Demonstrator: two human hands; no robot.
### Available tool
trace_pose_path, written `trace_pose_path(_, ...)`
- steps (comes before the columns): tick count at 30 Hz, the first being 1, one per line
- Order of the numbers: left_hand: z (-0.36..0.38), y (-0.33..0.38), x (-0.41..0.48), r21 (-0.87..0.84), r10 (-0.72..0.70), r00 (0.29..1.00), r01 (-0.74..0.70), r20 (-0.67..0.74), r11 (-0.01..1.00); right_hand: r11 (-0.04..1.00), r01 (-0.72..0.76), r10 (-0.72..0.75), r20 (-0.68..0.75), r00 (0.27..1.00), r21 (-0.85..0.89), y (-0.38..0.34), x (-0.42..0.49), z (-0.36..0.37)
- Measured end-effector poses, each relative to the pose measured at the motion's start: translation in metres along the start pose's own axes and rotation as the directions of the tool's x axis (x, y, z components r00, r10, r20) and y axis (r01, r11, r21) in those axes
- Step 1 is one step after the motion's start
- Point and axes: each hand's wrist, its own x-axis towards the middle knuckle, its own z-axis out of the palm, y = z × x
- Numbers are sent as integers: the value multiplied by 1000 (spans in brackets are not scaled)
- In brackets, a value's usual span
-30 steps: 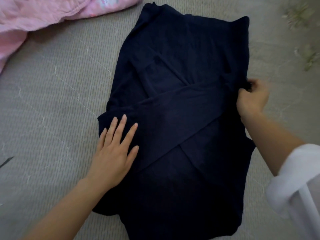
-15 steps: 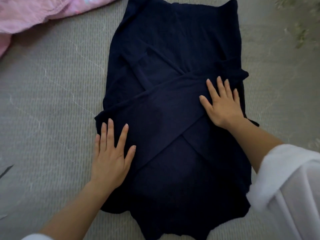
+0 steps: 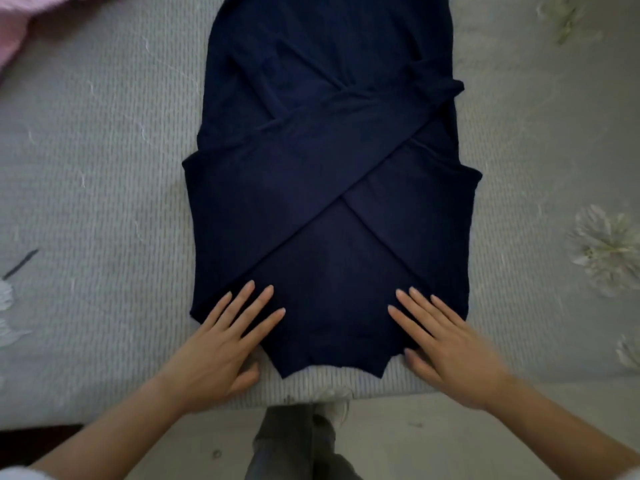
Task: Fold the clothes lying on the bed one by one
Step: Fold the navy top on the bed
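At the far left top corner a bit of pink cloth [image 3: 14, 26] lies on the grey bed cover [image 3: 104, 168], blurred, and I cannot tell what garment it is.

My left hand [image 3: 221, 344] lies flat and wide. Its four fingers [image 3: 254, 306] are straight and a little spread, pressing on the near left corner of the navy garment [image 3: 329, 168]. The thumb rests on the bed cover just beside the hem. It holds nothing.

The navy garment lies in the middle of the bed, stretched lengthwise away from me. Its hem is close to the near edge of the mattress and its far end runs out of view at the top. Two sleeves are laid across the front and cross each other, the one running from lower left to upper right lying on top.

Below the hem, past the bed edge, my grey trousers [image 3: 294, 441] show against the pale floor.

My right hand [image 3: 446, 348] mirrors the left: open and flat, fingers straight on the near right corner of the garment, thumb by the hem, gripping nothing.

To the right, a white flower print [image 3: 602, 247] marks the bed cover, well apart from the garment.
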Motion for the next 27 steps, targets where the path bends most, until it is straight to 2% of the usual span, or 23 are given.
trace_pose_path(3,-13,9,6,48,-8,999,10,-31,999,997,62,-62,5,998,-53,-7,-23,6)
trace_pose_path(6,-27,16,18,49,-70,996,73,-58,996,997,24,-30,-91,995,-66,-18,-10,1)
trace_pose_path(8,-38,23,24,-1,-138,988,138,-66,990,998,-8,-5,-174,985,-70,-22,4,-6)
trace_pose_path(9,-44,27,27,-80,-203,977,197,-65,977,998,-30,19,-203,979,-52,-25,10,-12)
trace_pose_path(11,-54,31,34,-279,-367,929,342,-40,897,982,-133,159,-208,965,131,-30,20,-22)
trace_pose_path(13,-62,27,36,-373,-458,888,412,-40,831,860,-300,374,-109,921,412,-29,24,-32)
trace_pose_path(15,-68,26,35,-435,-476,878,408,-56,803,755,-357,470,-74,880,549,-20,22,-39)
trace_pose_path(18,-78,38,26,-469,-428,902,356,-53,808,730,-370,483,-51,874,575,-12,7,-45)
trace_pose_path(20,-78,51,16,-439,-342,940,304,-7,845,673,-393,436,92,895,627,-15,-10,-45)
trace_pose_path(22,-72,63,3,-320,-215,969,243,121,916,513,-439,350,287,892,738,-20,-30,-45)
trace_pose_path(23,-68,69,-4,-269,-161,964,215,210,939,474,-473,310,361,879,743,-22,-39,-44)
trace_pose_path(24,-64,74,-11,-277,-119,942,211,313,937,503,-501,285,412,865,704,-23,-46,-42)
trace_pose_path(26,-60,82,-20,-398,-28,872,251,490,882,687,-479,237,454,859,547,-24,-55,-37)
trace_pose_path(27,-60,85,-21,-437,14,854,252,519,864,784,-422,213,441,872,456,-25,-56,-36)
